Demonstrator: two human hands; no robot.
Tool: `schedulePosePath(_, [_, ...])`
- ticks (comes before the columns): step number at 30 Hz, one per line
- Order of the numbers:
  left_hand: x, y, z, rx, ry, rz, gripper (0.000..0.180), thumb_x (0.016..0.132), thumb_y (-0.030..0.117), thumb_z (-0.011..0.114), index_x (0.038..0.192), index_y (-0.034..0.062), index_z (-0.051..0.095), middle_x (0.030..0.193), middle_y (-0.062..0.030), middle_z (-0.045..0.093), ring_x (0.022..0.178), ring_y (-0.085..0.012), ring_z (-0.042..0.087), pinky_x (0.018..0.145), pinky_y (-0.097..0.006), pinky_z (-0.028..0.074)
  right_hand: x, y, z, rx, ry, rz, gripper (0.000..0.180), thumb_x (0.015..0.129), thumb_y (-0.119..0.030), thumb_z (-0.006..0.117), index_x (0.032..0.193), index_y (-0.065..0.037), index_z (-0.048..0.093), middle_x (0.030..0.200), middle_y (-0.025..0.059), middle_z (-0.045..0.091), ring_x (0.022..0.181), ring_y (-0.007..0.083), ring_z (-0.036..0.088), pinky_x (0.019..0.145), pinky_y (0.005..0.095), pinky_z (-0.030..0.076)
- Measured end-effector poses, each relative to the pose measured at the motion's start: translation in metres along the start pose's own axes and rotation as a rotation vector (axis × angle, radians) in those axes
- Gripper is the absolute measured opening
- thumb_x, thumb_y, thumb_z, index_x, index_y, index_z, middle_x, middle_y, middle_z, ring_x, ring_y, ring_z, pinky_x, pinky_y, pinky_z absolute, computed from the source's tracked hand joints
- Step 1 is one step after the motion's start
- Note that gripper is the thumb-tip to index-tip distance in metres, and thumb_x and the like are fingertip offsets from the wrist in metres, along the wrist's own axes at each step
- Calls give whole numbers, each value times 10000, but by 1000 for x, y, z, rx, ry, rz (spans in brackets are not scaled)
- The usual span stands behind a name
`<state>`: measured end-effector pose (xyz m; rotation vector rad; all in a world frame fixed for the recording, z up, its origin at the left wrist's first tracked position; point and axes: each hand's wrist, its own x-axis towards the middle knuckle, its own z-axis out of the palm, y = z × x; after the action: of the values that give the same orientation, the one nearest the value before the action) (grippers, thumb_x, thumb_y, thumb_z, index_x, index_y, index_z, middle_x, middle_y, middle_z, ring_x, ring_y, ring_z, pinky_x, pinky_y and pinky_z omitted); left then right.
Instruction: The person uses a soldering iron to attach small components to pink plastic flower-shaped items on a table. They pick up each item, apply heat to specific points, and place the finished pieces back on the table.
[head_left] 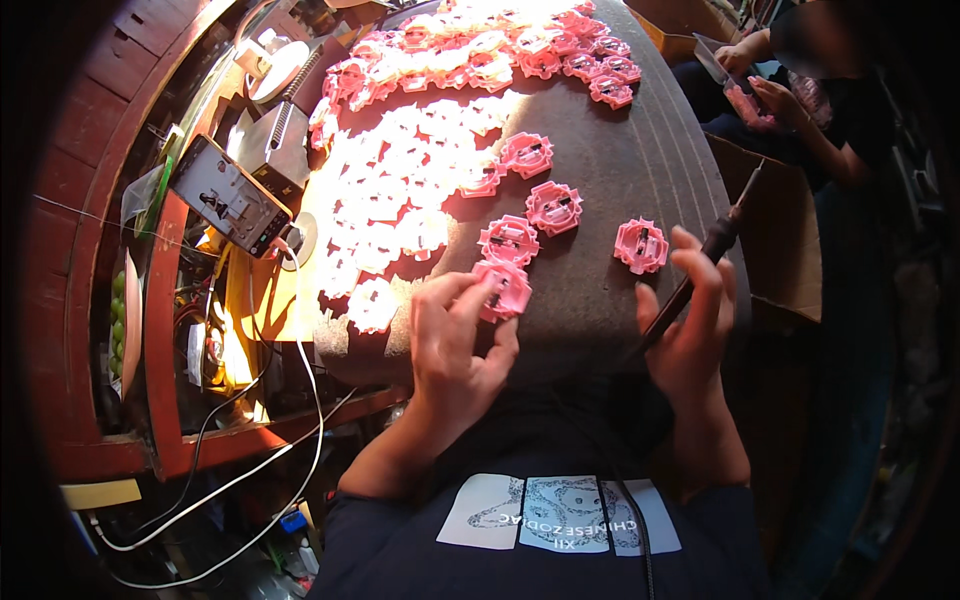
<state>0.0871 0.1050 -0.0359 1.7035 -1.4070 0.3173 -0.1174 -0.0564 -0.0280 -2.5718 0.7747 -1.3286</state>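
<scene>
My left hand (452, 345) pinches a pink plastic housing (512, 292) between thumb and fingers at the near part of the dark table. The housing is roughly round with a notched rim. In my right hand (695, 335) is a soldering iron (718, 240), its metal tip pointing up and away to the far right. Another pink housing (641, 246) with a dark piece across its middle lies alone beside my right fingertips. Two more, a near one (508, 241) and a farther one (554, 208), sit just beyond my left hand.
Many similar pink housings (610, 90) cover the table's far and left parts, some washed out by sunlight. A phone (230, 195) with a white cable (301, 330) leans at left, near a metal box (275, 145). At far right, another person's hands (775, 97) handle pink pieces.
</scene>
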Motion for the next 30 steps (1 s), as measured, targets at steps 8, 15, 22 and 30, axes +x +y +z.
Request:
schedulePosePath(8, [13, 18, 18, -242, -310, 150, 556, 762, -93, 760, 1295, 30, 662, 1322, -208, 619, 1229, -434, 637, 1062, -523, 538, -8, -17, 14, 356, -90, -73, 466, 802, 52, 799, 1211, -44, 597, 1020, 170, 710, 829, 398, 640, 730, 483, 508])
schedulePosePath(15, [4, 34, 19, -130, -239, 153, 436, 761, 44, 860, 1180, 60, 740, 1261, -149, 643, 1109, -366, 630, 959, -478, 535, -12, -17, 18, 387, -22, -37, 453, 797, 86, 770, 1198, -47, 607, 911, 144, 658, 735, 380, 585, 656, 485, 451])
schedulePosePath(22, [12, 32, 26, -116, -253, 176, 315, 768, 93, 896, 1043, 52, 749, 1192, -115, 694, 1087, -342, 655, 952, -466, 527, -8, -15, 19, 432, -47, -61, 420, 809, 107, 739, 1180, -52, 623, 844, 127, 636, 730, 362, 593, 651, 466, 456])
schedulePosePath(30, [22, 21, 27, -194, -247, 210, 333, 773, 30, 869, 1080, 29, 741, 1269, -163, 687, 1124, -362, 670, 989, -490, 546, -11, -20, 15, 521, -94, -3, 444, 804, 115, 734, 1195, -57, 615, 871, 104, 677, 755, 342, 632, 675, 444, 474])
